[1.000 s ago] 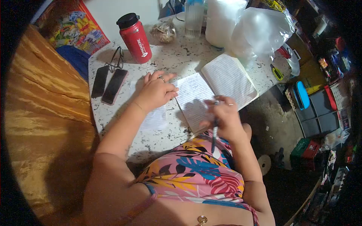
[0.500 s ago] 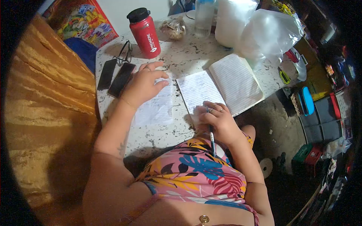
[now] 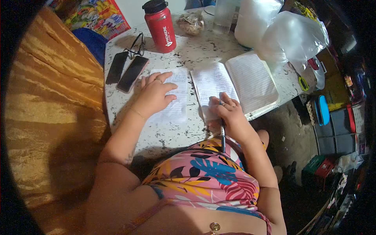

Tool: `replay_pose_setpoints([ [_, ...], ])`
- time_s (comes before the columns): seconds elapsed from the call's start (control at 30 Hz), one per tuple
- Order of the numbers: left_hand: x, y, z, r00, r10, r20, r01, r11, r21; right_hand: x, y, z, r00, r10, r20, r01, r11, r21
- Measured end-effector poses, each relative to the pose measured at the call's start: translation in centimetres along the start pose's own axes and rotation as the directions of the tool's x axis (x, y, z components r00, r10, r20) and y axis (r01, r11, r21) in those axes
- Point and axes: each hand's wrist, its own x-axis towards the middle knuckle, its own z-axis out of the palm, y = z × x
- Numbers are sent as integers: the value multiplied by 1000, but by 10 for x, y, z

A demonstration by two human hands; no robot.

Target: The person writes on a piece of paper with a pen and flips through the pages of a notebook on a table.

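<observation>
My left hand [image 3: 156, 93] lies with fingers spread on a loose written sheet [image 3: 172, 111] on the marbled white table [image 3: 156, 135]. Between the fingers of my right hand [image 3: 228, 114] is a dark pen [image 3: 223, 137], its lower end pointing toward my lap. That hand rests on the lower part of a written page [image 3: 213, 80]. Right beside this page lies a notebook's lined page [image 3: 252, 80]. Two phones, one dark [image 3: 116, 68] and one with a pinkish edge [image 3: 133, 74], lie left of my left hand.
Behind the phones are eyeglasses [image 3: 138, 46] and a red bottle [image 3: 160, 29]. Farther back stand a small bag [image 3: 190, 23], a clear container [image 3: 224, 17] and plastic bags [image 3: 293, 37]. A green cutter [image 3: 302, 83] lies near the right edge. A gold curtain [image 3: 58, 117] hangs at left.
My left hand has moved from the written page's edge onto the loose sheet. My right hand, blurred and raised earlier, has settled on the page with the pen. The view has shifted slightly.
</observation>
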Motion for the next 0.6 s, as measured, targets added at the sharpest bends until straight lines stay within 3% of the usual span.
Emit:
replay_pose_setpoints([
  [0.17,8,4,3,999,-49,-10,50,998,26,8,7,-2,999,20,32,-22,998,58],
  [0.37,17,2,7,998,-62,-2,62,997,39,7,9,5,995,-46,-88,58,988,143],
  [0.6,18,-5,15,997,-60,-50,58,997,-53,3,5,-1,974,-124,-192,143,985,91],
])
